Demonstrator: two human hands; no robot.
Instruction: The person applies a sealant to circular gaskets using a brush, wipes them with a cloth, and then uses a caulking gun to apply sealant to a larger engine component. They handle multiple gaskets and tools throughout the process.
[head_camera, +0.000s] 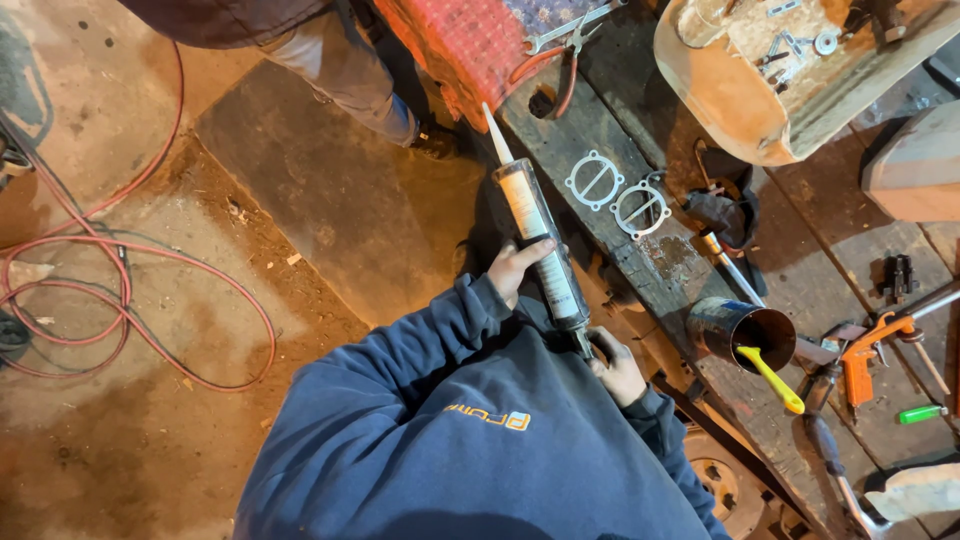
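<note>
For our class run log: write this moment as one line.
left hand: grips sealant tube | right hand: at tube's rear end | nozzle: points away

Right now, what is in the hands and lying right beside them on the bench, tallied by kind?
Sealant cartridges: 1, held by the left hand and right hand
Metal gaskets: 2
Rusty cans: 1
Yellow-handled tools: 1, sticking out of the can
Total: 5
</note>
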